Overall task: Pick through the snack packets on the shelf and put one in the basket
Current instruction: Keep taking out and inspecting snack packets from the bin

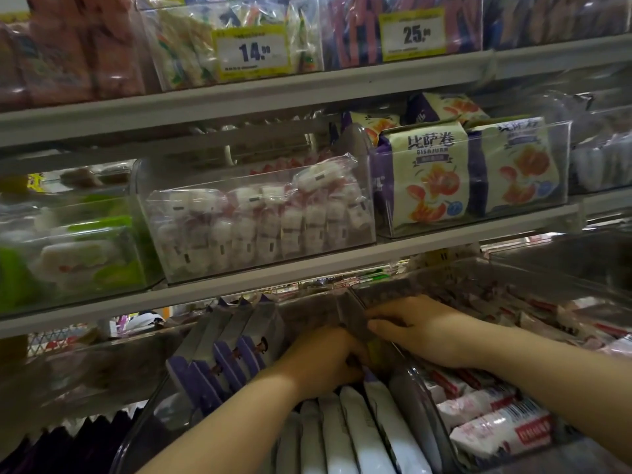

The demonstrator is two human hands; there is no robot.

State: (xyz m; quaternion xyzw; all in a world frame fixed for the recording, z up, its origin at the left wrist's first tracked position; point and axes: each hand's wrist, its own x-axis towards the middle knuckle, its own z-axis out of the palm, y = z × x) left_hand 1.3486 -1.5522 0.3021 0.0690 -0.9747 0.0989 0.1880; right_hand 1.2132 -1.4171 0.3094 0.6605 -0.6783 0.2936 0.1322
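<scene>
Two hands are in the nearest clear bin [419, 395] on the lowest shelf. Left hand [321, 362] has its fingers curled down among the white-and-purple snack packets [359, 425] standing on edge; fingertips hidden, so I can't tell whether it holds one. Right hand [424, 331] reaches over from the right, thumb and fingers closed on something dark at the bin's top edge; can't tell if that is a packet or the wall. More purple packets [225, 357] stand in a row at the back left of the same bin. Touching it on the right, a second bin holds pink-and-white packets [499, 429] lying flat. Dark zigzag-topped packs [85, 436] sit at lower left. One grey shelf [307, 265] up: three clear bins side by side, with green packs [85, 254], small white-and-pink wrapped pieces [260, 220], and cream-and-purple bags [431, 179] marked BISAJUAN. Top shelf carries more bags and yellow price tags, 14 [253, 51] and 25 [413, 34]. Frame edges are blurred.
</scene>
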